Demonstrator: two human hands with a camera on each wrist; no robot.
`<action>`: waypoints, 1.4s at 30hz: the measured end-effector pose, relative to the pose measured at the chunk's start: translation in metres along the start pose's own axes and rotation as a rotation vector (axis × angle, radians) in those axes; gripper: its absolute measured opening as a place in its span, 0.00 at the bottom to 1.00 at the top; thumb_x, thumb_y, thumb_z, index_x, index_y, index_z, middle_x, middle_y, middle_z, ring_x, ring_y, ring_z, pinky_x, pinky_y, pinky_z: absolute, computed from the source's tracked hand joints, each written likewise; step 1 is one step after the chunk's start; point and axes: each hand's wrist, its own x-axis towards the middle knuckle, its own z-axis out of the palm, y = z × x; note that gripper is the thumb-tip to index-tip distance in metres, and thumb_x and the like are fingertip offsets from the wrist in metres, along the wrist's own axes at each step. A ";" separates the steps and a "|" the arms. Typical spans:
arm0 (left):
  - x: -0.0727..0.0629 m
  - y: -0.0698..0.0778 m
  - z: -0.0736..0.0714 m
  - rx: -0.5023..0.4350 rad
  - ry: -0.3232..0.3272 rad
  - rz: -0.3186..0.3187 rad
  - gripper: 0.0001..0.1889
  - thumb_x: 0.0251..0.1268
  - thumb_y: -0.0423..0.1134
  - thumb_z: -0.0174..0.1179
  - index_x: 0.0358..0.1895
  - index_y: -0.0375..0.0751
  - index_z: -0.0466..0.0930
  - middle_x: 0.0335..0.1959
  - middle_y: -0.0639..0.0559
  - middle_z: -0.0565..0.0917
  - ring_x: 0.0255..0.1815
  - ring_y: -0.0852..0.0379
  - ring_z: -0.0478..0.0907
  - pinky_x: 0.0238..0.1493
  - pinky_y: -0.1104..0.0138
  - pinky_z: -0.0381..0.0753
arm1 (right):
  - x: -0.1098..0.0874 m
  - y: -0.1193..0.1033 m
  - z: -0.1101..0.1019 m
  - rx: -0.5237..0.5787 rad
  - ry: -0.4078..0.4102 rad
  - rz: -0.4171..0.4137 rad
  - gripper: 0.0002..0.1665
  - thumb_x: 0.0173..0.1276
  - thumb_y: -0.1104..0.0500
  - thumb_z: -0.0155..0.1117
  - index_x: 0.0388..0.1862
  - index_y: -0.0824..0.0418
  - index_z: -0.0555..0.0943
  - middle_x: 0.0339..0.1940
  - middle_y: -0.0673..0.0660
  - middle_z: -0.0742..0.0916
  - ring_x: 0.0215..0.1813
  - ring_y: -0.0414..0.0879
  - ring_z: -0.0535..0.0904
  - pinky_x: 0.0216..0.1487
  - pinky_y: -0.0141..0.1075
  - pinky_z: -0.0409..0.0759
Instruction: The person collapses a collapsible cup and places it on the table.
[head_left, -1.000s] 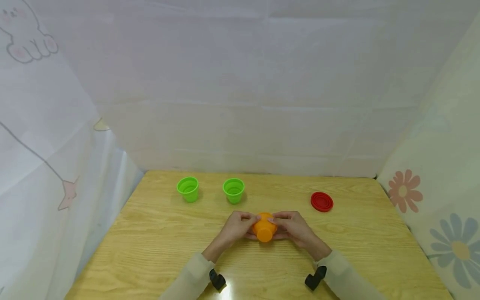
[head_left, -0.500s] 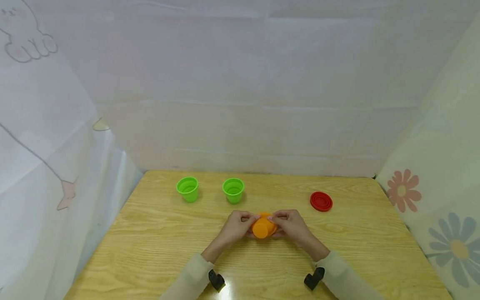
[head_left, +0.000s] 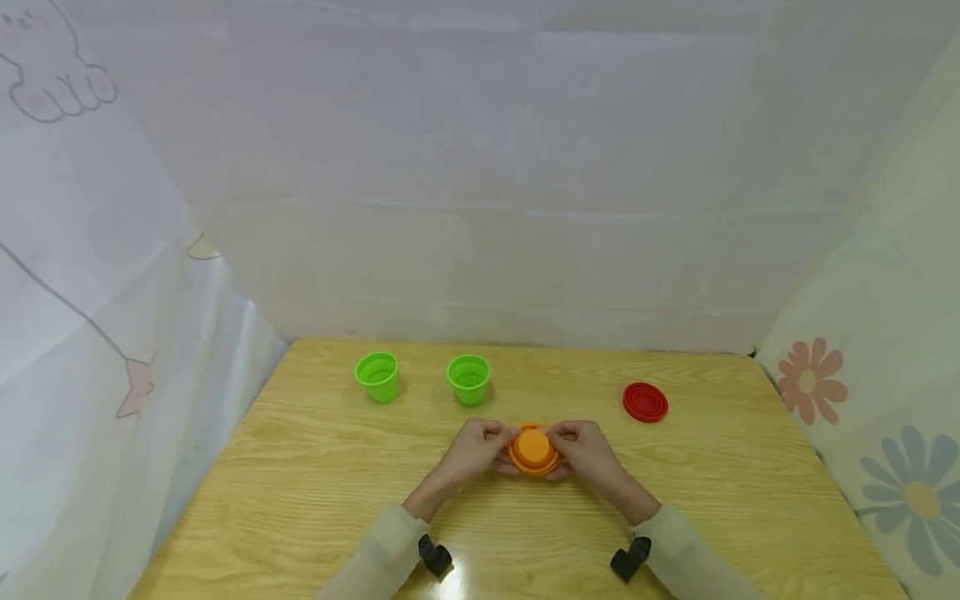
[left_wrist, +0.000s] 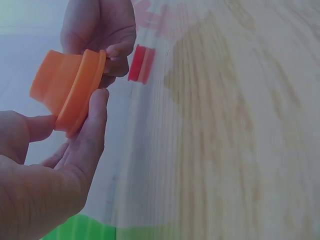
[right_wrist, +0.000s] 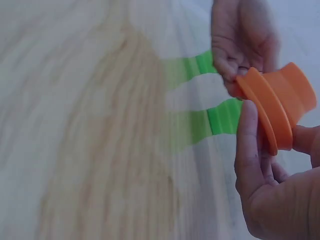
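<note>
Both hands hold an orange collapsible cup [head_left: 534, 448] between them, over the near middle of the table. Its base faces up toward the head camera, and its wide rim is turned away. My left hand [head_left: 472, 452] pinches the rim on one side, thumb on top and fingers beneath. On the opposite side my right hand [head_left: 587, 454] grips the rim in the same way. In the left wrist view the orange cup [left_wrist: 70, 87] is partly folded, with its narrower base section still standing out from the rim. The right wrist view shows that stepped orange wall [right_wrist: 275, 105] too.
Two green collapsible cups [head_left: 377, 379] [head_left: 469, 382] stand upright and expanded at the back left and back middle of the table. A flattened red collapsible cup [head_left: 645, 402] lies at the back right. White patterned cloth [head_left: 525, 208] hangs behind and beside the wooden table [head_left: 337, 467].
The orange cup's base has tilted up toward the head camera, and the cup looks shorter than before. Both hands have stayed in place on the rim.
</note>
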 end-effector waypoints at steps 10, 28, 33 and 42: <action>0.001 0.002 0.000 0.053 0.036 0.007 0.16 0.82 0.42 0.58 0.53 0.29 0.86 0.46 0.43 0.90 0.38 0.57 0.89 0.50 0.53 0.94 | -0.002 0.001 -0.005 0.202 -0.126 0.090 0.22 0.82 0.54 0.60 0.61 0.71 0.81 0.53 0.56 0.87 0.48 0.47 0.89 0.50 0.46 0.94; 0.002 -0.002 -0.013 -0.117 -0.111 -0.081 0.20 0.82 0.40 0.58 0.63 0.26 0.80 0.49 0.45 0.88 0.44 0.55 0.89 0.58 0.55 0.92 | 0.001 0.001 -0.020 0.340 -0.175 0.103 0.27 0.82 0.53 0.61 0.70 0.69 0.77 0.57 0.53 0.89 0.56 0.48 0.89 0.59 0.53 0.91; 0.001 -0.002 -0.010 -0.185 -0.100 -0.065 0.19 0.82 0.38 0.57 0.63 0.24 0.77 0.52 0.40 0.87 0.48 0.50 0.90 0.61 0.52 0.90 | 0.002 0.004 -0.021 0.353 -0.151 0.112 0.28 0.82 0.52 0.61 0.71 0.70 0.76 0.54 0.53 0.91 0.54 0.46 0.89 0.60 0.50 0.91; 0.002 0.000 -0.004 -0.160 -0.099 -0.070 0.24 0.80 0.45 0.61 0.65 0.29 0.77 0.53 0.43 0.87 0.46 0.52 0.90 0.60 0.49 0.90 | 0.002 0.004 -0.019 0.296 -0.151 0.098 0.26 0.78 0.53 0.66 0.67 0.67 0.79 0.58 0.53 0.88 0.56 0.45 0.88 0.61 0.49 0.90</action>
